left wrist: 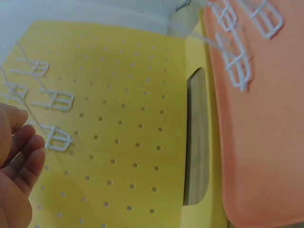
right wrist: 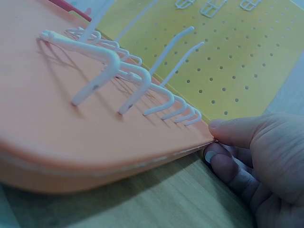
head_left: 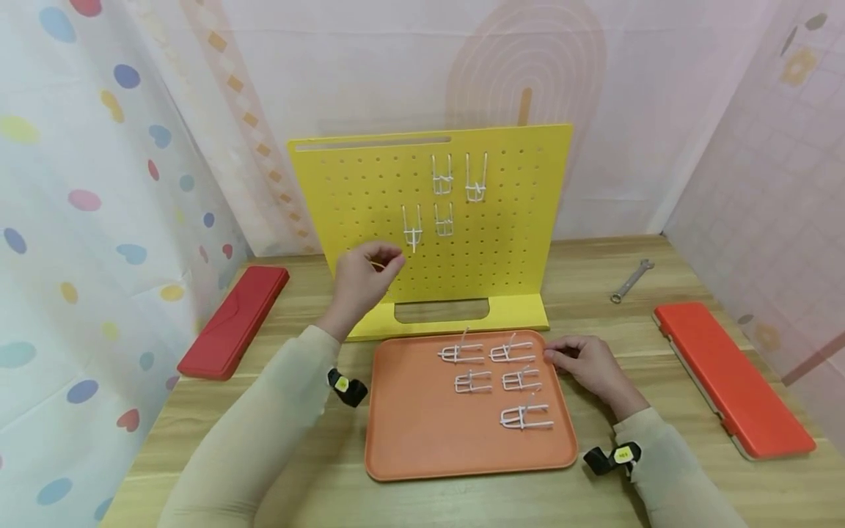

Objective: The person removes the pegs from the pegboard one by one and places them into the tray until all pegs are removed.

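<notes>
My left hand (head_left: 367, 273) is in front of the yellow pegboard (head_left: 502, 249), fingers loosely bent with nothing between them. Its fingertips are close to the lower left white wire hook (head_left: 412, 233) on the board; in the left wrist view they are beside that hook (left wrist: 59, 140). Several such hooks hang on the board, including one at the upper right (head_left: 475, 187). With thumb above and fingers below, my right hand (head_left: 590, 367) pinches the right rim of an orange tray (head_left: 409, 433). Several white wire hooks (head_left: 524, 418) lie on the tray, prongs angled up.
A dark red case (head_left: 234, 323) lies on the wooden table at the left. An orange-red case (head_left: 733, 381) lies at the right, and a combination wrench (head_left: 632, 281) behind it. The tray sits against the pegboard's base (head_left: 515, 312). Printed curtains (head_left: 396, 66) enclose the table's back and sides.
</notes>
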`<action>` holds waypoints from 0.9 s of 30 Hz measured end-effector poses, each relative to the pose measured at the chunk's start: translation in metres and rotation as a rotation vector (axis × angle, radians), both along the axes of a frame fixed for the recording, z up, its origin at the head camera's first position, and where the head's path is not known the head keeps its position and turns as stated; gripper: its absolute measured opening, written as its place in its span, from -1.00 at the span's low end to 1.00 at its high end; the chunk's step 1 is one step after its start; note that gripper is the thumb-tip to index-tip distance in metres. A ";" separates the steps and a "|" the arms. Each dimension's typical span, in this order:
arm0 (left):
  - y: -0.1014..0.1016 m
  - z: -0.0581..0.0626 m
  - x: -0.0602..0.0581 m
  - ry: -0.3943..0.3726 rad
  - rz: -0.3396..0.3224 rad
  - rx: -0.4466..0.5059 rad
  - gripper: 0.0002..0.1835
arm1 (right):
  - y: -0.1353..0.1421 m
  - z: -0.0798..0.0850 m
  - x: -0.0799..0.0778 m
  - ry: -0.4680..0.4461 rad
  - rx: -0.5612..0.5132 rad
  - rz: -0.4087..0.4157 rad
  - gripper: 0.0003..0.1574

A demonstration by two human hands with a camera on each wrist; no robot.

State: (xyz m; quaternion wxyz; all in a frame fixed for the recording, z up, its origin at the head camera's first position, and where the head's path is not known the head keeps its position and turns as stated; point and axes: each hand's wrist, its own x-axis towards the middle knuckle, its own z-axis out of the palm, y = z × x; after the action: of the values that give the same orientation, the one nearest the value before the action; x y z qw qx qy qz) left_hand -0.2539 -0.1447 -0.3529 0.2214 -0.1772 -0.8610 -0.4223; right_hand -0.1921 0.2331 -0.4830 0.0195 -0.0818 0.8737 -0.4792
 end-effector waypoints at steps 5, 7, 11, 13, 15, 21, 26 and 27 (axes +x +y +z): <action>0.005 0.002 -0.018 0.016 0.018 0.051 -0.85 | -0.001 0.002 0.001 0.002 0.003 0.001 -0.74; 0.008 0.002 -0.023 0.013 0.017 0.074 -0.85 | -0.001 0.003 0.002 -0.002 0.006 -0.001 -0.74; 0.012 0.000 -0.030 -0.015 0.015 0.114 -0.85 | -0.001 0.003 0.002 0.000 0.012 -0.003 -0.75; 0.014 -0.001 -0.032 -0.033 0.014 0.130 -0.85 | -0.002 0.003 0.002 -0.001 0.010 -0.004 -0.76; 0.015 -0.002 -0.033 -0.048 0.014 0.141 -0.83 | -0.002 0.003 0.003 -0.002 0.008 -0.002 -0.76; 0.019 -0.003 -0.035 -0.064 0.009 0.154 -0.81 | -0.002 0.003 0.003 -0.004 0.007 -0.001 -0.77; 0.021 -0.004 -0.037 -0.060 0.003 0.184 -0.82 | -0.002 0.003 0.003 -0.007 0.003 -0.002 -0.77; 0.021 -0.004 -0.037 -0.061 0.001 0.193 -0.83 | -0.002 0.002 0.003 -0.010 -0.001 -0.001 -0.77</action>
State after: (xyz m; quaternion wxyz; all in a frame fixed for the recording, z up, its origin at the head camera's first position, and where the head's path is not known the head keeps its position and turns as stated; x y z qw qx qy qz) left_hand -0.2913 -0.1232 -0.3571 0.2114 -0.1419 -0.8227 -0.5082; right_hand -0.1893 0.2309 -0.4805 0.0235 -0.0788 0.8734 -0.4801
